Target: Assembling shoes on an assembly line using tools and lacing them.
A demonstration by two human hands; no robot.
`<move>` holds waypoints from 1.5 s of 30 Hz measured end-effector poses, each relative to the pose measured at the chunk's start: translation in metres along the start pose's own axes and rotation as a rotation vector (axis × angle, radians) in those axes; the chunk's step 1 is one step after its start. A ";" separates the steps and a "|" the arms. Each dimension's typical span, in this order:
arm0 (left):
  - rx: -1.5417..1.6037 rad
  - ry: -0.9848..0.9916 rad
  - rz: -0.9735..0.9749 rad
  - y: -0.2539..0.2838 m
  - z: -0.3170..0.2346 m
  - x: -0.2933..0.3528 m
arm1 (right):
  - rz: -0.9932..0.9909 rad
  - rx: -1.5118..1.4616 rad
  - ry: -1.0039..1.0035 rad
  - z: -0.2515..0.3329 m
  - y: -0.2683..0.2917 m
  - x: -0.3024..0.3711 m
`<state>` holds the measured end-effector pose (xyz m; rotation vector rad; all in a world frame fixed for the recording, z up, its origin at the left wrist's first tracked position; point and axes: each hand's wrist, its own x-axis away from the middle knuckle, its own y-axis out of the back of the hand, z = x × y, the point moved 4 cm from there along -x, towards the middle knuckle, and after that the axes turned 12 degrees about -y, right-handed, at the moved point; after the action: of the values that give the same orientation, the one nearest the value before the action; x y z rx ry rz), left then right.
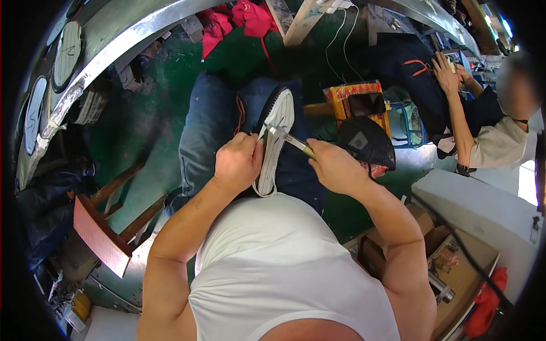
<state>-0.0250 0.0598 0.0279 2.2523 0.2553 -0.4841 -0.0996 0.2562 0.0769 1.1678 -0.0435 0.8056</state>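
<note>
Across my lap rests a long white shoe sole [281,116] with a dark rim, its toe end pointing away from me. My left hand [239,162] is closed on the sole's left edge near its middle, fingers pressed together. A small hammer [294,142] with a metal head and shaft is in my closed right hand [338,167], gripped by its yellowish handle. The hammer's head is over the sole's upper middle, close to my left fingertips; I cannot tell whether it touches. An orange-red cord [240,112] lies on my jeans to the left of the sole.
A metal-edged bench [122,48] carrying more soles [67,55] curves along the far left. Right of my knees are a black cap [364,145] and a phone [367,104] on a colourful box. A co-worker [500,136] sits at the right. A wooden stool [99,236] stands at the left.
</note>
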 end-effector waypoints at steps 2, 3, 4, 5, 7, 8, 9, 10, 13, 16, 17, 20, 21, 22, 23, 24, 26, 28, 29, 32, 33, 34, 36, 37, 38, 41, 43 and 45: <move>0.009 -0.010 -0.030 -0.001 -0.001 -0.001 | -0.055 0.079 0.027 0.005 0.010 -0.003; -0.013 -0.022 -0.019 -0.001 -0.004 -0.001 | 0.098 0.141 -0.010 0.013 0.016 -0.008; -0.031 -0.039 -0.008 -0.001 -0.008 -0.002 | 0.248 0.204 -0.053 0.017 0.021 -0.011; -0.026 -0.040 -0.009 0.001 -0.009 -0.003 | 0.432 0.074 -0.154 0.010 0.027 -0.023; 0.066 0.022 0.083 0.004 0.003 -0.005 | 0.681 -0.297 -0.406 0.008 0.034 -0.029; 0.070 0.018 0.084 0.002 0.011 -0.010 | 0.678 -0.298 -0.410 0.012 0.038 -0.029; 0.223 0.283 0.096 -0.004 0.032 -0.014 | 0.696 -0.252 -0.437 0.016 0.039 -0.032; 0.381 0.544 0.108 -0.012 0.049 -0.016 | 0.711 -0.206 -0.470 0.022 0.042 -0.033; 0.894 0.988 0.114 -0.060 0.065 0.000 | 0.719 -0.031 -0.448 0.044 0.048 -0.044; 1.053 1.144 0.076 -0.054 0.057 0.008 | 0.580 0.184 -0.198 0.038 0.031 -0.053; 1.083 1.233 0.058 -0.048 0.049 0.009 | 0.587 0.181 -0.200 0.032 0.021 -0.051; 1.133 1.274 -0.073 -0.042 0.053 0.023 | 0.433 0.076 -0.080 0.035 0.002 -0.050; 1.212 1.266 -0.111 -0.041 0.052 0.023 | 0.421 0.019 -0.090 0.037 0.002 -0.049; 1.209 1.273 -0.115 -0.038 0.053 0.025 | 0.408 -0.038 -0.100 0.038 0.000 -0.048; 1.373 1.140 -0.137 -0.035 0.051 0.024 | 0.367 -0.101 -0.059 0.035 -0.009 -0.046; 1.529 0.994 -0.161 -0.031 0.051 0.021 | 0.372 -0.103 -0.054 0.033 -0.017 -0.043; 1.459 0.906 -0.112 -0.037 0.063 0.026 | 0.331 -0.302 -0.114 0.030 -0.031 -0.041; 1.386 0.824 -0.057 -0.044 0.073 0.026 | 0.295 -0.297 -0.102 0.023 -0.059 -0.036; 1.357 0.842 -0.033 -0.048 0.078 0.026 | 0.298 -0.492 -0.207 0.020 -0.074 -0.034; 1.307 0.872 -0.017 -0.043 0.069 0.009 | 0.277 -0.742 -0.320 0.014 -0.098 -0.033; 1.289 0.889 -0.034 -0.038 0.064 0.007 | 0.360 -0.839 -0.369 0.014 -0.099 -0.031; 1.280 0.898 -0.030 -0.040 0.068 0.011 | 0.443 -0.934 -0.419 0.013 -0.101 -0.029; 1.219 0.902 0.018 -0.043 0.076 0.012 | 0.511 -1.016 -0.399 -0.001 -0.105 -0.034; 1.216 0.905 0.022 -0.042 0.072 0.009 | 0.677 -1.228 -0.396 -0.004 -0.106 -0.034; 1.234 0.921 0.001 -0.039 0.067 0.007 | 0.845 -1.437 -0.386 -0.008 -0.106 -0.035; 1.257 0.938 -0.045 -0.035 0.062 0.005 | 1.261 -1.680 -0.421 -0.025 -0.098 -0.042; 1.268 0.936 -0.084 -0.036 0.064 0.003 | 1.334 -1.654 -0.387 -0.026 -0.085 -0.047; 1.234 0.988 -0.087 -0.036 0.065 0.003 | 1.176 -1.284 -0.380 -0.034 -0.070 -0.051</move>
<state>-0.0509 0.0348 -0.0372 3.5424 0.6772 0.7223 -0.1082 0.2465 -0.0153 -0.0869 -1.4486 1.2174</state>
